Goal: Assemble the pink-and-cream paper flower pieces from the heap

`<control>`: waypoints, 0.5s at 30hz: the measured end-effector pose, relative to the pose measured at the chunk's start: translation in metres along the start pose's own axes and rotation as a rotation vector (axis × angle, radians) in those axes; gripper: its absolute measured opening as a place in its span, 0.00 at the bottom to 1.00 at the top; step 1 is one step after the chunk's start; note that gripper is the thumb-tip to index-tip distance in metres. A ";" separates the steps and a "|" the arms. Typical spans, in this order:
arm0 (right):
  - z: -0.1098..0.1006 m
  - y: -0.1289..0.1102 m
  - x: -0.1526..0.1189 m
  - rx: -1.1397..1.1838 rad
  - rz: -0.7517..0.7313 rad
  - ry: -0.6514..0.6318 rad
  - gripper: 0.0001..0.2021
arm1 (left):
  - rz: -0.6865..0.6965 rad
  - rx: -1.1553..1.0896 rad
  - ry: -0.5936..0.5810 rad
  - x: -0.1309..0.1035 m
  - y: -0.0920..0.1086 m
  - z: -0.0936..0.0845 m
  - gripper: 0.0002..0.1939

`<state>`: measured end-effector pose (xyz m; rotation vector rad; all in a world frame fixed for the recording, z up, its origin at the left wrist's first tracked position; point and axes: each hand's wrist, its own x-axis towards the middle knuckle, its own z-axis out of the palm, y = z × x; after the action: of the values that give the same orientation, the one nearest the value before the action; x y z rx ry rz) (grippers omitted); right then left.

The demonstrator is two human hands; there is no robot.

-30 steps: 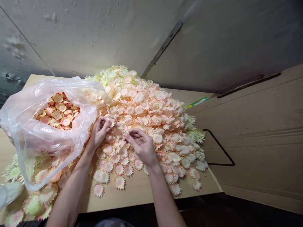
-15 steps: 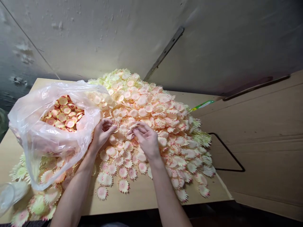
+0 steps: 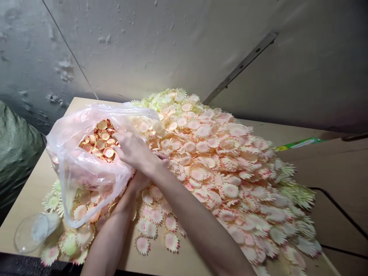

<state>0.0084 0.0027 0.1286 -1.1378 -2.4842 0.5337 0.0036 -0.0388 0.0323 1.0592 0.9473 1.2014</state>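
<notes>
My right hand [image 3: 133, 149] is stretched across to the left, over my left wrist, at the mouth of a translucent plastic bag [image 3: 86, 168]. Its fingers look apart, and I make out nothing between them. Inside the bag lie many small flower pieces [image 3: 105, 136] with yellow and red edges. Under the right forearm is my left hand [image 3: 140, 179], mostly covered; only a few fingertips show, close to the heap. Pale pink and cream artificial flower heads [image 3: 201, 147] are piled high beside both hands.
A clear plastic cup [image 3: 30, 234] lies near the left front of the wooden table [image 3: 161, 264]. Green sacking [image 3: 17, 153] stands at the left. Behind the heap rises a grey wall [image 3: 161, 46]; a green strip packet [image 3: 301, 143] and cardboard [image 3: 339, 168] are at the right.
My right hand has moved left from above the heap to the bag's mouth, crossing my left arm. The pinched piece no longer shows in it. The view has swung left.
</notes>
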 end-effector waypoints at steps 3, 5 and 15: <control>0.020 0.001 0.023 -0.076 -0.050 -0.081 0.16 | -0.028 -0.115 -0.120 0.002 -0.009 -0.001 0.12; 0.030 0.001 0.032 -0.089 -0.150 -0.133 0.22 | -0.052 -0.161 -0.141 0.003 -0.014 -0.001 0.14; 0.021 -0.006 0.051 -0.120 -0.051 -0.211 0.12 | -0.077 -0.171 -0.090 0.005 -0.009 0.000 0.16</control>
<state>-0.0365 0.0339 0.1214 -1.1097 -2.7513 0.5200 0.0067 -0.0348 0.0233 0.9243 0.7946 1.1404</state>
